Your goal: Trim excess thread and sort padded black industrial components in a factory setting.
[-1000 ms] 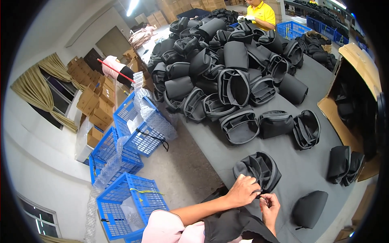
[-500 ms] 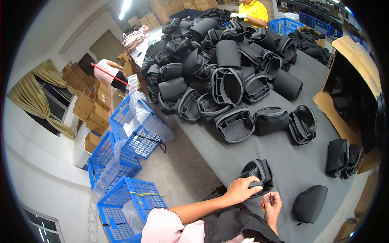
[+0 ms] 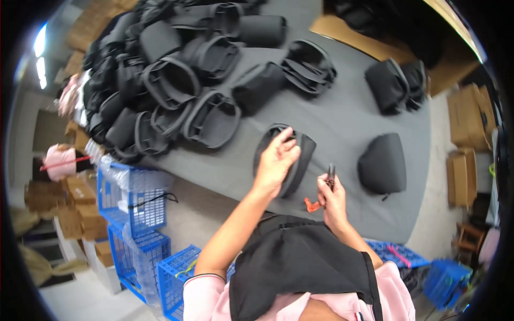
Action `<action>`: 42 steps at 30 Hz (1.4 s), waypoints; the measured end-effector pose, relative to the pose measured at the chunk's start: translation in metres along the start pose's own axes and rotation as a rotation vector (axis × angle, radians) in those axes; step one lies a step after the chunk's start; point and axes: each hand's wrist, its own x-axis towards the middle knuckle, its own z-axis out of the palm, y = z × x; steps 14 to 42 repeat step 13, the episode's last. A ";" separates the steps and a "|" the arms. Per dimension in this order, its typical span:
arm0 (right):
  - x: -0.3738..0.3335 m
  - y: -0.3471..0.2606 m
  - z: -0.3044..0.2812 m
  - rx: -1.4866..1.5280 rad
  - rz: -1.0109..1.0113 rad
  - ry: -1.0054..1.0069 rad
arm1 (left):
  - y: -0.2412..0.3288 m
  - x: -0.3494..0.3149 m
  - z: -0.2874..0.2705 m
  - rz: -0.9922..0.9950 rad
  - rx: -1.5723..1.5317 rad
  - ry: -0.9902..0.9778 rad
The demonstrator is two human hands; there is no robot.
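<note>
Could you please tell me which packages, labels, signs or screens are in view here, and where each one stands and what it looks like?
Brown cardboard boxes: stacked on the floor at the right, past the table's end; plain, box-shaped.
Brown cardboard boxes: piled at the left, beside the blue crates; plain.
Flat cardboard sheet: lying on the grey table at the top; tan.
Clear plastic bags: draped in the blue crates; crumpled.
No labels, signs or screens can be made out.

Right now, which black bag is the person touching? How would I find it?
Find the grey table, then its near edge. There the left hand rests on an open black bag, alone by the person, apart from the big heap and the closed domed bag.
</note>
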 end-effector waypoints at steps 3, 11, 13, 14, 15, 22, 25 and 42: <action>0.000 -0.001 -0.009 -0.016 -0.059 0.030 | 0.003 -0.003 0.012 -0.077 0.142 -0.107; 0.024 0.000 -0.014 -0.172 -0.137 0.014 | 0.004 -0.038 -0.026 -0.089 0.931 -0.194; 0.032 0.000 -0.013 -0.176 -0.120 -0.015 | 0.011 -0.039 -0.032 0.037 1.351 -0.471; 0.032 0.000 -0.013 -0.176 -0.120 -0.015 | 0.011 -0.039 -0.032 0.037 1.351 -0.471; 0.032 0.000 -0.013 -0.176 -0.120 -0.015 | 0.011 -0.039 -0.032 0.037 1.351 -0.471; 0.032 0.000 -0.013 -0.176 -0.120 -0.015 | 0.011 -0.039 -0.032 0.037 1.351 -0.471; 0.032 0.000 -0.013 -0.176 -0.120 -0.015 | 0.011 -0.039 -0.032 0.037 1.351 -0.471; 0.032 0.000 -0.013 -0.176 -0.120 -0.015 | 0.011 -0.039 -0.032 0.037 1.351 -0.471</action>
